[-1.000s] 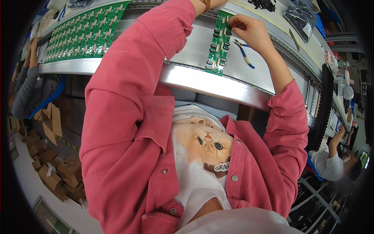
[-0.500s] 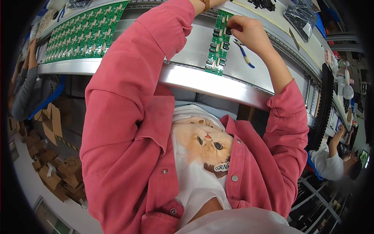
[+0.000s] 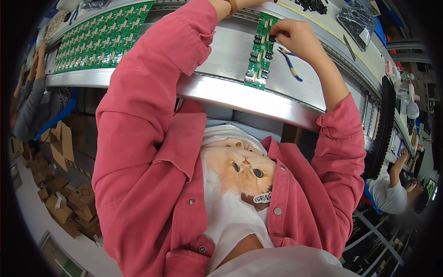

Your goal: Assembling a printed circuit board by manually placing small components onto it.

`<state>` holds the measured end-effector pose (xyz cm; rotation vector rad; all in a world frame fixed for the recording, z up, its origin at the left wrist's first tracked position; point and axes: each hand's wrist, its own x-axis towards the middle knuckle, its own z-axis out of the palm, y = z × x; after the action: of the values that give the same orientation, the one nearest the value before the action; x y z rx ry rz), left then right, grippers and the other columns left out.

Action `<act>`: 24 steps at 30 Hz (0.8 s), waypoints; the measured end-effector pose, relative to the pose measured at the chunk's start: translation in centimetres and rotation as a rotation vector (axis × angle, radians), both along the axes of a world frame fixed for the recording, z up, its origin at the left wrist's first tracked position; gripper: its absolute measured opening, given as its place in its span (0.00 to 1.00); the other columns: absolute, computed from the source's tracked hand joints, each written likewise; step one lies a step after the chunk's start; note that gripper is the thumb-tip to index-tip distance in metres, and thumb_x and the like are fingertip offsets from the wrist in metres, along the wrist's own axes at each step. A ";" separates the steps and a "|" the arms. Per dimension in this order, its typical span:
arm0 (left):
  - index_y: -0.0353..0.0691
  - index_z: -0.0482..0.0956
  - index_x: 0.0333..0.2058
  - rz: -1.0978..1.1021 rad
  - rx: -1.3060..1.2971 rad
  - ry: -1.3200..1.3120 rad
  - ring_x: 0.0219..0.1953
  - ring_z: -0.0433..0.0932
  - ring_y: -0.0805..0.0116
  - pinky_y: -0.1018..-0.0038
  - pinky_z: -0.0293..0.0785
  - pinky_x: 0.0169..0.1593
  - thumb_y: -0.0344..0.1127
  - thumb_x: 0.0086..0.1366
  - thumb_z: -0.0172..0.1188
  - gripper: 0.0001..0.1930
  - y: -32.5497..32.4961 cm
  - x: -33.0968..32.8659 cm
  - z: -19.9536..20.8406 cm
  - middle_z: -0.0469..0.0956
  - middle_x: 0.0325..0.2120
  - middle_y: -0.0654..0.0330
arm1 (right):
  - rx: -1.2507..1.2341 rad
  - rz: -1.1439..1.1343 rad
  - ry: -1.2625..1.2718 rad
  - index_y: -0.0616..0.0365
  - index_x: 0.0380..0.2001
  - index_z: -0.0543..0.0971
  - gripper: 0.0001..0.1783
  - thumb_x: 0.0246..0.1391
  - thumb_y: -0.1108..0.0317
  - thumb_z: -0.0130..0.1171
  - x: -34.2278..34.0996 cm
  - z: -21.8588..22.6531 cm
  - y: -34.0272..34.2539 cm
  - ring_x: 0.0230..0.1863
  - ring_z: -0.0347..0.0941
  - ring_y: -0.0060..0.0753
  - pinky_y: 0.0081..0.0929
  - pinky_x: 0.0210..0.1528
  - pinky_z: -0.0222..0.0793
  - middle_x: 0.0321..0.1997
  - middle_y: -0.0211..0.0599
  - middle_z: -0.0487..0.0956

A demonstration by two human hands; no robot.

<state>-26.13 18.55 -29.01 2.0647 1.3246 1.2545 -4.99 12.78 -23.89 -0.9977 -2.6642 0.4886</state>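
Note:
A narrow green circuit board strip lies lengthwise on the metal bench, fitted with black components and pale oblong parts. At its far right side, my right hand is closed, thumb and fingertips pinched on a small black component at the board's edge. My left hand reaches to the far edge of the view, beyond the board's far end. Its fingers are cut off by the picture's top, so what they hold is hidden. Cutting pliers with blue and yellow handles lie right of the board, beneath my right wrist.
A large panel of green circuit boards lies at the far left. Loose black components are heaped on the far ledge, near a plastic bag of dark parts. A metal rail edges the bench nearest me. Other people work on both sides.
My left forearm and hand have shifted left and slightly farther away. My right hand stays at the same spot on the board, its fingers barely moved.

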 end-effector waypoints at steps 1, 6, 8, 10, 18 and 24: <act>0.35 0.80 0.27 -0.116 -0.099 -0.198 0.26 0.76 0.50 0.64 0.73 0.34 0.29 0.50 0.57 0.06 -0.2 -1.6 -1.6 0.79 0.24 0.51 | 0.020 0.013 0.007 0.58 0.29 0.81 0.08 0.43 0.77 0.56 -0.3 0.2 0.0 0.25 0.73 0.35 0.26 0.33 0.70 0.30 0.35 0.80; 0.35 0.79 0.26 -0.156 -0.067 -0.197 0.24 0.75 0.53 0.66 0.72 0.33 0.28 0.51 0.56 0.05 -3.1 -1.5 1.9 0.78 0.22 0.54 | 0.159 -0.026 0.023 0.58 0.30 0.81 0.09 0.45 0.77 0.55 -1.3 0.8 1.3 0.25 0.72 0.32 0.24 0.32 0.70 0.31 0.33 0.80; 0.36 0.78 0.25 0.064 0.169 0.206 0.23 0.74 0.55 0.67 0.72 0.32 0.28 0.51 0.56 0.04 -5.4 -0.6 5.4 0.78 0.21 0.55 | 0.265 -0.063 0.031 0.57 0.32 0.81 0.09 0.47 0.76 0.55 -2.4 1.0 2.3 0.26 0.72 0.29 0.22 0.32 0.70 0.32 0.31 0.80; 0.36 0.78 0.26 0.051 0.130 0.219 0.23 0.74 0.56 0.67 0.72 0.32 0.28 0.51 0.56 0.04 -6.2 -0.3 6.0 0.78 0.21 0.55 | 0.270 -0.121 0.012 0.58 0.30 0.81 0.08 0.46 0.74 0.54 -3.3 -0.2 4.5 0.25 0.72 0.33 0.26 0.32 0.70 0.30 0.34 0.79; 0.38 0.78 0.27 -0.065 -0.221 0.283 0.21 0.73 0.60 0.69 0.71 0.29 0.29 0.50 0.56 0.05 -7.5 0.0 5.7 0.77 0.20 0.56 | 0.239 -0.306 -0.078 0.57 0.22 0.79 0.07 0.44 0.67 0.53 -5.8 -2.5 8.1 0.28 0.73 0.56 0.44 0.33 0.70 0.27 0.45 0.77; 0.38 0.78 0.25 -0.090 -0.103 0.310 0.20 0.74 0.58 0.69 0.71 0.28 0.30 0.50 0.56 0.04 -7.7 0.0 4.6 0.77 0.19 0.55 | 0.268 -0.319 -0.087 0.57 0.23 0.79 0.07 0.43 0.69 0.52 -5.8 -1.8 7.1 0.29 0.73 0.53 0.41 0.33 0.70 0.28 0.45 0.76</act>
<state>-26.10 10.80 -24.42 2.2819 1.3736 0.8340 -10.77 19.86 -25.68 -1.3467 -2.4854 0.0214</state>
